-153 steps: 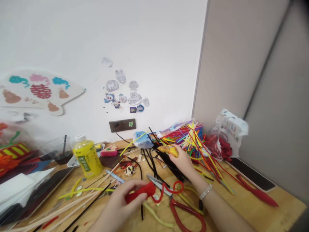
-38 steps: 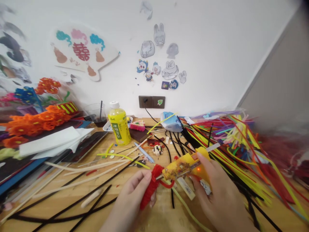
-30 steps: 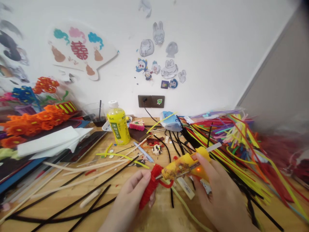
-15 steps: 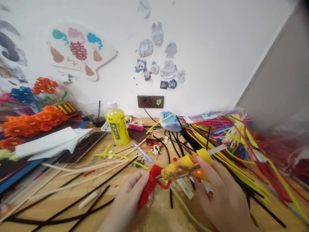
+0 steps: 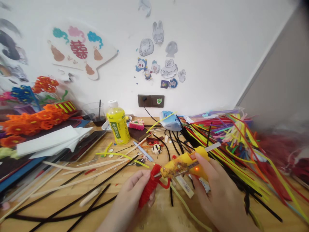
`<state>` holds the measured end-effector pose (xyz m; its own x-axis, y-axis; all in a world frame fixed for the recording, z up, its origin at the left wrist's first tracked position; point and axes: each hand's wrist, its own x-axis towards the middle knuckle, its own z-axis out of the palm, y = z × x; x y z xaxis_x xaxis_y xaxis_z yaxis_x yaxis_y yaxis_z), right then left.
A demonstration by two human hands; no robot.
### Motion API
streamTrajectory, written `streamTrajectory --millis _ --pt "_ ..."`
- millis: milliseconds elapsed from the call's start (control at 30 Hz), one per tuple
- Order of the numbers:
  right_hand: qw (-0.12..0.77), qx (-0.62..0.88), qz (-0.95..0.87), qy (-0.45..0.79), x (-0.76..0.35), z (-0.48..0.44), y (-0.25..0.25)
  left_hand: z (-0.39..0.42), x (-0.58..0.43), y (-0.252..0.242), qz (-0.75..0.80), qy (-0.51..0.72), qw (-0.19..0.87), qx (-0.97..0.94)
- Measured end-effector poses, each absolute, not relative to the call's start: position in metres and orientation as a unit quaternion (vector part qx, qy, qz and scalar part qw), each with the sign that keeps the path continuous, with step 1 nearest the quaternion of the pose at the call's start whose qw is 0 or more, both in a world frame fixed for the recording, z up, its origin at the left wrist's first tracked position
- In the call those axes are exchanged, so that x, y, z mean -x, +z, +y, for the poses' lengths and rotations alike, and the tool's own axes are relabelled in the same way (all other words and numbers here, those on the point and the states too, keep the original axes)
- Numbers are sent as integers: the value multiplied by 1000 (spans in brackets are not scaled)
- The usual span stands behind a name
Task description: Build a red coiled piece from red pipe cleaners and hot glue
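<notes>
My left hand [image 5: 135,193] pinches a red fuzzy pipe-cleaner piece [image 5: 147,190] between thumb and fingers, low in the middle of the view. A loop of red pipe cleaner sticks out at its right side. My right hand [image 5: 217,190] is wrapped round a stained yellow glue gun [image 5: 180,165], which has an orange light lit and a clear glue stick [image 5: 213,147] coming out of its back. The gun's metal tip meets the upper end of the red piece. My right hand hides the gun's handle.
A yellow drink bottle [image 5: 118,124] stands behind. Black pipe cleaners [image 5: 79,201] cross the left front, and a colourful bundle [image 5: 217,154] spreads at right. Orange fuzzy flowers [image 5: 36,120] and white sheets [image 5: 51,140] lie left. A blue pen [image 5: 143,151] lies mid-table.
The back of the glue gun and my right hand have shifted slightly left. My left hand still holds the red piece, almost unmoved.
</notes>
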<state>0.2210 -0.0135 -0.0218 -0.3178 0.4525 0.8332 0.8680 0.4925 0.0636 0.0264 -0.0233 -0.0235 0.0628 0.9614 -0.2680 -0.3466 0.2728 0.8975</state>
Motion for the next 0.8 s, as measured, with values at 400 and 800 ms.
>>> streamTrajectory --millis 400,800 --pt "391 419 -778 -258 -223 -13 -20 -25 -27 -22 468 510 644 -326" --pt "360 378 -784 -335 -235 -18 -20 -23 -28 -26 494 503 633 -320"
